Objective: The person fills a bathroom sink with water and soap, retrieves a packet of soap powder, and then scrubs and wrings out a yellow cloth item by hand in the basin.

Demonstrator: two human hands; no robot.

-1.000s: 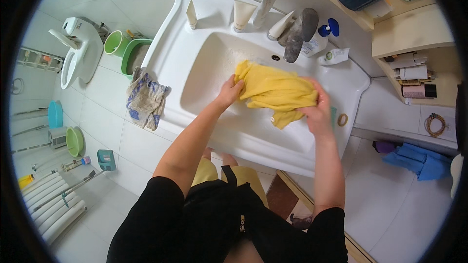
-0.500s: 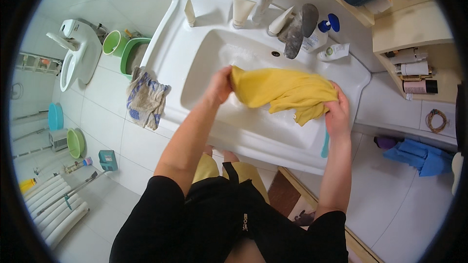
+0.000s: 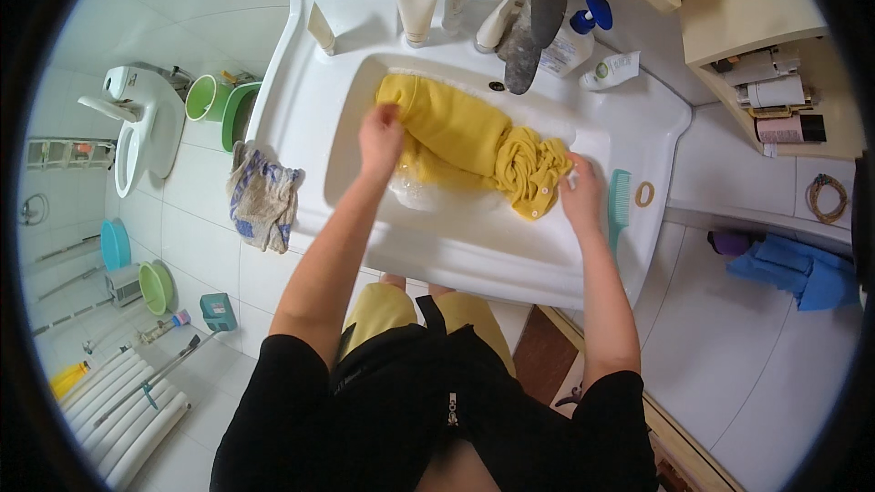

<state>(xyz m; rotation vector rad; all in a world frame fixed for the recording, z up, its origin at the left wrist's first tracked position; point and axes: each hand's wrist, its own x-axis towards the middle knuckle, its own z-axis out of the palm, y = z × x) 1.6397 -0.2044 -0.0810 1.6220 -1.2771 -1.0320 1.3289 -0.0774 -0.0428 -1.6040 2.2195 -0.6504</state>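
A wet yellow garment (image 3: pixel 456 128) lies stretched across the white washbasin (image 3: pixel 437 266), in soapy water with suds. Its right end is bunched into folds, where small pale buttons show. My left hand (image 3: pixel 381 141) is closed on the garment's left end, fingertips partly hidden. At the bunched end, my right hand (image 3: pixel 583 191) pinches the cloth's edge.
Behind the bowl stand several tubes (image 3: pixel 416 16), a dark grey faucet (image 3: pixel 533 36) and a blue-topped pump bottle (image 3: pixel 570 41). A teal comb (image 3: pixel 620 205) rests on the right rim. A patterned cloth (image 3: pixel 262 196) hangs over the left edge.
The garment has come down from above the bowl into the water, and both hands have lowered with it. My left hand has shifted left, and the right hand has uncovered the comb.
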